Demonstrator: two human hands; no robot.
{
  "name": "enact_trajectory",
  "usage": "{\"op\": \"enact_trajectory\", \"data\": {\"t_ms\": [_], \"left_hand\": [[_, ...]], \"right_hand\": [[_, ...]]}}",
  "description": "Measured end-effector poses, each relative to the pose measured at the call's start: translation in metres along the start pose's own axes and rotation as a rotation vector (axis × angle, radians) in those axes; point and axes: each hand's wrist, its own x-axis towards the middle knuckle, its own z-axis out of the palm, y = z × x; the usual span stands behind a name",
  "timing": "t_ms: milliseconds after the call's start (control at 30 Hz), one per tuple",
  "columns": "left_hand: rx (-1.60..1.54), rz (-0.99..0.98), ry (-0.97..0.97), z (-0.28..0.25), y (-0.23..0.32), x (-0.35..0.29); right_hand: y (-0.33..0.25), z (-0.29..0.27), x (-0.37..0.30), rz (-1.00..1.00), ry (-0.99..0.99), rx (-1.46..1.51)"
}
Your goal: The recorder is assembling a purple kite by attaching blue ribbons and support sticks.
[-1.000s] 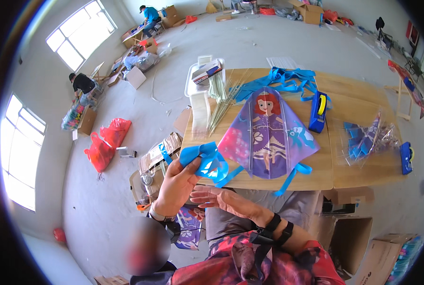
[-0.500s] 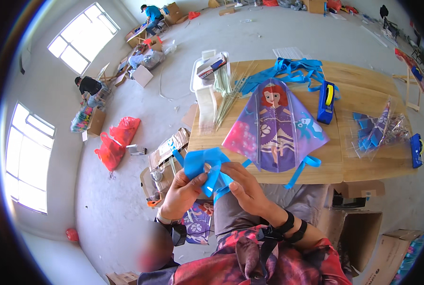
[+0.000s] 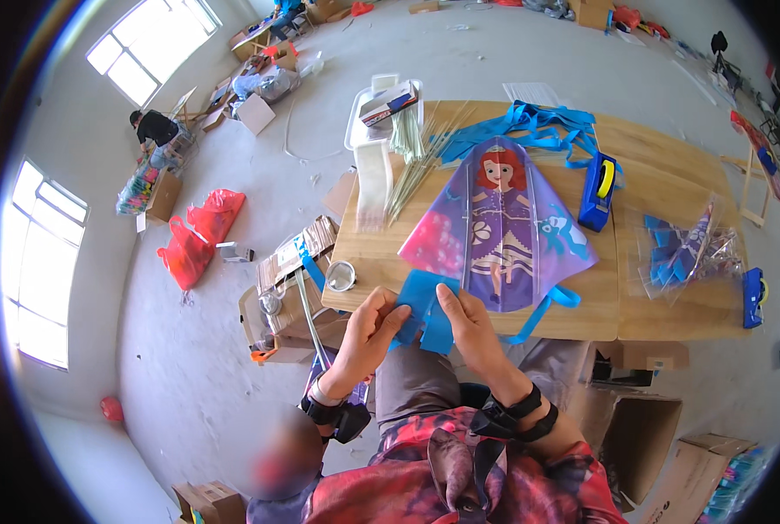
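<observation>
Left hand and right hand share 1 folded blue strip, pinched from opposite sides just by the near edge of the tabletop, left of its middle, above the lap. Thumbs press on the front face; fingers behind are mostly hidden. Grip looks light but closed on each side, probably because 2 pinch points keep thin, limp stuff flat and let the folds be lined up; with 1, it would likely sag. Can't tell whether the strip touches the wood. Kite lies face up behind the hands, nose toward the far edge. Flat support presumably keeps its ribs from bending. Its blue tail loops off the lower right side and runs to the near edge. Tape dispenser stands just right of the kite, likely for a short right-hand reach. Clear round roll sits at the near left corner, close to the left forearm. Bulk stock is farther out: ribbon pile along the far edge, thin sticks bunched toward the far left corner beside a white tray. Bagged pieces lie near the right edge, apart from the kite, which seems to leave the middle for the open piece.
</observation>
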Motion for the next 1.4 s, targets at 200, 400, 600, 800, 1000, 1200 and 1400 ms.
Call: {"op": "enact_trajectory", "data": {"t_ms": [200,400,600,800,1000,1200,1400], "left_hand": [[0.381,0.264,0.202,-0.001,-0.007,0.012],[0.770,0.484,0.230,-0.006,-0.011,0.018],[0.538,0.357,0.123,0.005,-0.002,0.019],[0.668,0.436,0.124,0.002,-0.013,0.024],[0.713,0.438,0.062,0.000,-0.015,0.023],[0.466,0.296,0.197,-0.012,-0.008,0.029],[-0.023,0.423,-0.097,0.002,-0.009,0.035]], "right_hand": [[-0.007,-0.001,-0.010,-0.371,0.159,-0.424],[-0.020,-0.006,-0.025,-0.355,0.132,-0.286],[-0.018,-0.005,-0.017,-0.100,-0.013,-0.019],[-0.023,-0.012,-0.015,0.075,-0.008,0.153],[-0.033,-0.009,-0.006,0.183,-0.145,0.068],[-0.035,-0.018,0.001,0.063,-0.035,0.068],[-0.047,-0.009,-0.001,0.023,-0.083,0.206]]}}
